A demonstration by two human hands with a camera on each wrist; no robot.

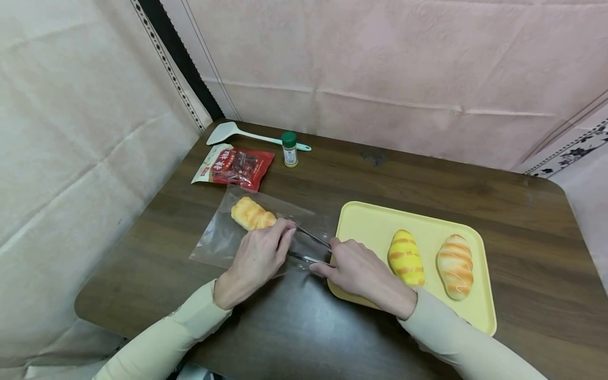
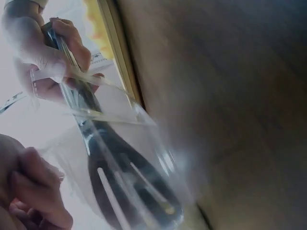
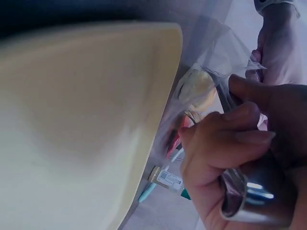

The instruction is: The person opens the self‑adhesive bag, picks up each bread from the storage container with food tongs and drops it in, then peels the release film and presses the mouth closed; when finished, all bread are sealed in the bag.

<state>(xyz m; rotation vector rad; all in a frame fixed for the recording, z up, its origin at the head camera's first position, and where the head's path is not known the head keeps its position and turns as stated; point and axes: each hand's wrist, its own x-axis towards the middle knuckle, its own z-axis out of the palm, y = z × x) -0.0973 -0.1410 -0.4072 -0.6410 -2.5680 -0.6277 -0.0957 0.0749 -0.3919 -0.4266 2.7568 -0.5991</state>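
Observation:
My right hand (image 1: 358, 272) grips a pair of metal tongs (image 1: 313, 237) by its handle end, beside the tray's left edge. In the left wrist view, the slotted end of the tongs (image 2: 112, 148) shows through clear film. A clear plastic bag (image 1: 214, 243) lies on the table, with a golden bread roll (image 1: 252, 214) inside its far left part. With fingers and thumb, my left hand (image 1: 260, 250) pinches the bag near its mouth, just right of that roll. In the right wrist view, my right fingers (image 3: 216, 143) are curled round the tongs.
A yellow tray (image 1: 370, 216) on the right bears a yellow roll (image 1: 406, 257) and a pale striped roll (image 1: 455, 266). Behind the bag lie a red food packet (image 1: 237, 166), a light-blue spatula (image 1: 225, 132) and a green-capped shaker bottle (image 1: 290, 150). Cloth hangs behind the table.

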